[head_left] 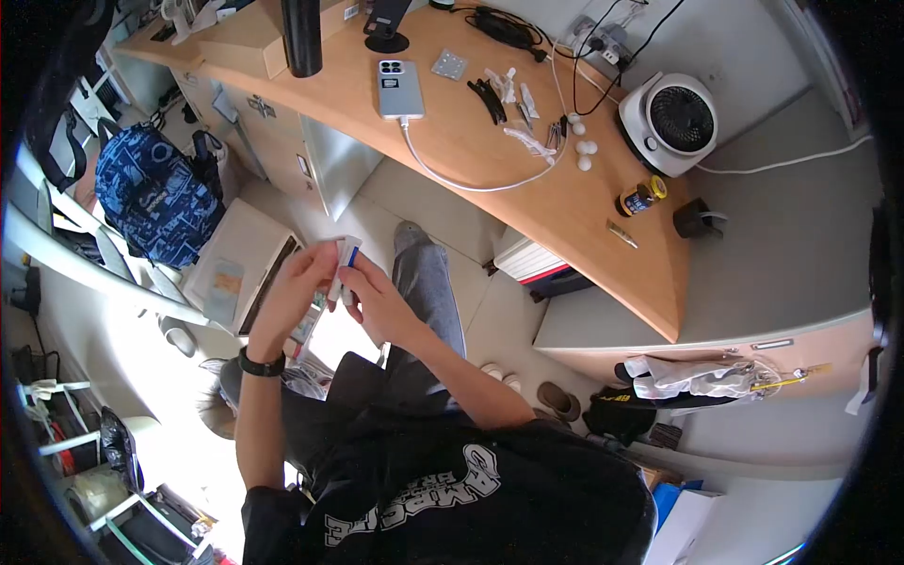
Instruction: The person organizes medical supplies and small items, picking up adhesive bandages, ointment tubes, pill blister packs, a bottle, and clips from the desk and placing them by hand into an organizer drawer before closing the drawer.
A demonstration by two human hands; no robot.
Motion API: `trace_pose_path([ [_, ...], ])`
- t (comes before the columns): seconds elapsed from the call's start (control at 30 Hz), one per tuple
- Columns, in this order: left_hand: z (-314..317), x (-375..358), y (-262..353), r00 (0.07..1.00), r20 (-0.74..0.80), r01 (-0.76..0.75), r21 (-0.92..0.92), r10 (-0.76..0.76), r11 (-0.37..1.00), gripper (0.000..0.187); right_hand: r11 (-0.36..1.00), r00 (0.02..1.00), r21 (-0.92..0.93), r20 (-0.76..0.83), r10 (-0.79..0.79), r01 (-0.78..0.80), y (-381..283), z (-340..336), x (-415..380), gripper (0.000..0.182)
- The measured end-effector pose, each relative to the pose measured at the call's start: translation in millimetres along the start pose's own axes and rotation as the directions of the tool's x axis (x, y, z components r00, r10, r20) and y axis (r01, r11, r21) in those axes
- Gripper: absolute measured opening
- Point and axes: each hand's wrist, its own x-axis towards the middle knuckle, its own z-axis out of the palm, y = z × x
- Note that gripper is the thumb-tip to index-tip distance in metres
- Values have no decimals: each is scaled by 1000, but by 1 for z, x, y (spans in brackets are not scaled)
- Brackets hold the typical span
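the white-and-blue piece (349, 252) is located in front of the torso, above the lap and between the two hands, clear of the desk (527, 202). its long axis runs steeply across the view: the far end points away from the body and leans slightly to the right, and the near end points back toward the lap. a blue stripe lies along the right side of the far part; the visible remainder is white.

the left hand (306, 275), with a black band (261, 363) at the wrist, approaches from the left; its fingertips are pinched on the piece near the far end. the right hand (379, 303) approaches from the right; its thumb and bent fingers close on the piece along the right side, just below the left fingertips.

the fingers cover much of the piece, so its full length and near end cannot be determined. any print is too small to read. the exact contact of the lower fingers of both hands is hidden. below the hands, a bright white surface (343, 337) is washed out by glare, and its outline is hard to make out. at the left, a blue patterned backpack (160, 193) stands beside a white box (221, 275), partly covering it.
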Motion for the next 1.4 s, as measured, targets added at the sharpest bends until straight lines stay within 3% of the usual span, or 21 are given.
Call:
trace_pose_path([
  [0.03, -1, -1, -7, 998, 43, 35, -26, -34, 999, 29, 1000, 1000, 8, -14, 11, -11, -8, 2, -1, 25],
  [0.07, 3, 0, -15, 999, 43, -30, 27, 29, 999, 33, 1000, 999, 16, -29, 23, -22, -11, 3, -2, 26],
  [0.17, 8, -7, -21, 993, -116, 0, -146, -17, 989, 33, 998, 998, -39, 33, 54, -53, 8, -2, 2, 27],
  [0.37, 22, -8, -32, 964, -266, -53, -242, -14, 969, 28, 997, 997, -23, 16, 79, -78, 26, 0, 8, 31],
  [0.47, 24, -7, -36, 970, -243, -44, -155, 5, 987, 27, 934, 999, -356, -36, -26, 12, 20, 1, 0, 29],
  [0.53, 19, -7, -45, 982, -190, -4, -118, -18, 993, 27, 953, 1000, -303, -1, 8, -8, 25, -2, -2, 31],
  [0.57, 16, -6, -54, 968, -248, -55, -106, 27, 993, 27, 961, 1000, -276, 18, 23, -18, 27, -3, -3, 32],
  [0.63, 11, -4, -72, 923, -362, -162, -71, 126, 984, 27, 846, 994, -533, 92, 63, -4, 11, -13, -8, 33],
  [0.67, 8, -7, -68, 896, -430, -195, -158, 111, 968, 27, 763, 988, -646, 125, 91, 11, -3, -21, -12, 34],
  [0.7, 6, -12, -61, 864, -495, -235, -240, 89, 942, 27, 773, 981, -634, 142, 135, -14, -28, -35, -12, 38],
  [0.73, 3, -17, -58, 829, -556, -278, -318, 59, 907, 27, 854, 995, -521, 78, 62, -12, -30, -59, -4, 35],
  [0.8, -25, -32, -72, 897, -438, -190, -497, -56, 847, 27, 746, 982, -654, -26, -186, 124, -103, -98, 2, 24],
  [0.83, -34, -39, -77, 924, -369, -138, -577, -106, 805, 26, 689, 972, -723, -124, -201, 50, -135, -124, 16, 25],
  [0.87, -31, -43, -72, 906, -390, -90, -560, -167, 824, 25, 509, 814, -793, -30, -580, 334, -142, -165, 38, 27],
  [0.9, -33, -47, -75, 918, -350, -58, -584, -186, 810, 25, 345, 744, -936, -178, -644, 75, -164, -198, 66, 32],
  [1.0, -41, -55, -95, 939, -229, 39, -671, -257, 740, 24, 123, 736, -979, -203, -646, -162, -188, -288, 119, 34],
  [1.03, -43, -56, -102, 946, -202, 44, -700, -255, 713, 25, 104, 724, -971, -232, -650, -217, -184, -312, 133, 32],
  [1.13, -46, -61, -109, 947, -160, 58, -768, -278, 638, 28, -26, 728, -897, -342, -594, -442, -185, -334, 150, 33],
  [1.23, -50, -68, -112, 943, -175, 69, -730, -283, 680, 26, -195, 815, -853, -357, -457, -484, -191, -327, 148, 32],
  [1.4, -54, -74, -113, 915, -217, 104, -685, -339, 721, 24, -207, 830, -891, -261, -494, -403, -180, -348, 155, 32],
])
